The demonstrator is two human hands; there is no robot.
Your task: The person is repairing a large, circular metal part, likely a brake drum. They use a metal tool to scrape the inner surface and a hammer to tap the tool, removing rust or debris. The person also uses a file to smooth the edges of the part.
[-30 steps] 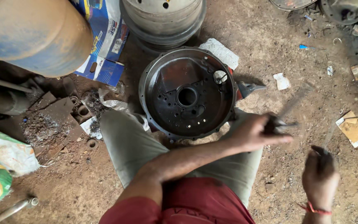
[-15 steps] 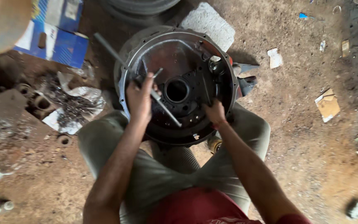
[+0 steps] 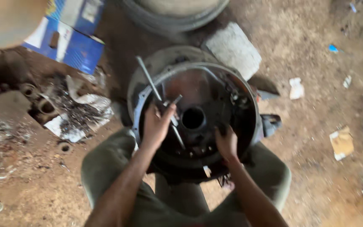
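- Head view: we see a round dark metal housing [image 3: 198, 122] standing on the dirt floor [image 3: 316, 176] between the person's knees, open side up, centre bore facing the camera.
- Left hand [image 3: 157, 125] is inside the housing's left half, fingers [image 3: 164, 115] closed around a long thin metal rod tool [image 3: 156, 94].
- Rod's long axis runs diagonally: upper end points up-left past the housing rim, lower end points down-right toward the bore, ending just left of it. A short crosspiece sticks out near the grip; blur hides its detail.
- Right hand [image 3: 227, 143] rests on the housing's lower inner face, right of the bore, fingers curled onto the metal; we cannot tell whether it grips anything.
- Hands are near each other, bore between them.
- Around it: grey concrete block [image 3: 234, 52] just beyond the rim, blue cardboard box [image 3: 74, 38] up-left, tyre [image 3: 177, 12] at top, scrap pile [image 3: 74, 113] to the left, cardboard scrap [image 3: 342, 143] to the right.
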